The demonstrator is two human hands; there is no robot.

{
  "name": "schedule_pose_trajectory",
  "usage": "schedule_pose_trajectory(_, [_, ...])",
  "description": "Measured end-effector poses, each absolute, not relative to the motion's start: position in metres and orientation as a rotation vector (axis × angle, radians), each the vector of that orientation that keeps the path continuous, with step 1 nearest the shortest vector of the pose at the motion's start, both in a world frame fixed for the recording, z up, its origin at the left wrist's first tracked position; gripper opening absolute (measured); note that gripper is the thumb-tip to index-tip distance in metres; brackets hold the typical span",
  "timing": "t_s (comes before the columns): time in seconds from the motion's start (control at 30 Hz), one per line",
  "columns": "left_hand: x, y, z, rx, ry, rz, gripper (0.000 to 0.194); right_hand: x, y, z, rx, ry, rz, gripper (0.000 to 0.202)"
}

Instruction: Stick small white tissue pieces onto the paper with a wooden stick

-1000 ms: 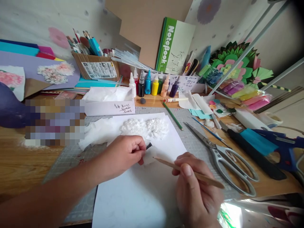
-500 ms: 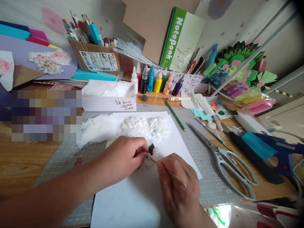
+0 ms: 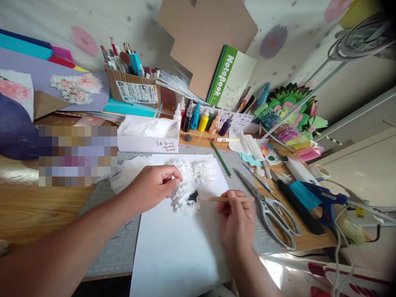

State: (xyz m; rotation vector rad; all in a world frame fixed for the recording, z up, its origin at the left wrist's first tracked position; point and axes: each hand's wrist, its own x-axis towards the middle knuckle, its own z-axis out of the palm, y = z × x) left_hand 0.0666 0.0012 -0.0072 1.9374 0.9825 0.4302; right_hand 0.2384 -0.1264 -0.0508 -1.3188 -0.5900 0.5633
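Note:
My right hand (image 3: 237, 218) grips a thin wooden stick (image 3: 216, 199) that points left toward the paper flower. My left hand (image 3: 161, 181) hovers at the left edge of the flower, thumb and forefinger pinched; what they hold, if anything, I cannot make out. Crumpled white tissue-paper ruffles (image 3: 182, 196) form rounded clusters on a white sheet (image 3: 176, 251). A dark patch (image 3: 193, 197) shows among the ruffles, near the stick's tip. Left of the sheet, partly behind my left hand, lies loose white tissue paper (image 3: 123, 175).
A grey cutting mat (image 3: 108, 243) lies beneath the sheet. To the right are large scissors (image 3: 272, 210), a green pencil (image 3: 221, 159) and a blue glue gun (image 3: 328, 202). Behind stand a white box of tissue (image 3: 148, 140) and several paint bottles (image 3: 203, 120). A pixelated patch hides part of the left.
My hands have moved apart: the right hand drew back rightward with the stick, and the left rose off the dark patch. The camera view has shifted and tilted.

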Motion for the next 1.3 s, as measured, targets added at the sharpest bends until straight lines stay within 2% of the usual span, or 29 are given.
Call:
schedule_pose_trajectory(0.23, [0.059, 0.01, 0.004, 1.945, 1.012, 0.542, 0.025, 0.233, -0.125, -0.05, -1.396, -0.772, 0.674, 0.028])
schedule_pose_trajectory(0.4, [0.012, 0.024, 0.007, 1.942, 1.228, 0.626, 0.03, 0.235, -0.124, -0.052, -1.382, -0.772, 0.691, 0.031])
schedule_pose_trajectory(0.6, [-0.033, 0.029, -0.01, 2.264, 1.333, 0.522, 0.021, 0.235, -0.125, -0.052, -1.394, -0.77, 0.693, 0.034])
schedule_pose_trajectory(0.73, [-0.023, 0.023, -0.015, 2.502, 1.283, 0.486, 0.027, 0.236, -0.127, -0.051, -1.423, -0.795, 0.681, 0.036])
schedule_pose_trajectory(0.93, [0.002, 0.022, -0.01, 2.727, 1.391, 0.346, 0.022, 0.237, -0.129, -0.051, -1.448, -0.813, 0.695, 0.038])
schedule_pose_trajectory(1.13, [0.003, 0.027, -0.013, 2.713, 1.368, 0.324, 0.004, 0.238, -0.13, -0.052, -1.445, -0.841, 0.708, 0.035])
schedule_pose_trajectory(1.3, [-0.005, 0.037, -0.018, 2.689, 1.336, 0.351, 0.016, 0.239, -0.13, -0.051, -1.443, -0.839, 0.707, 0.035])
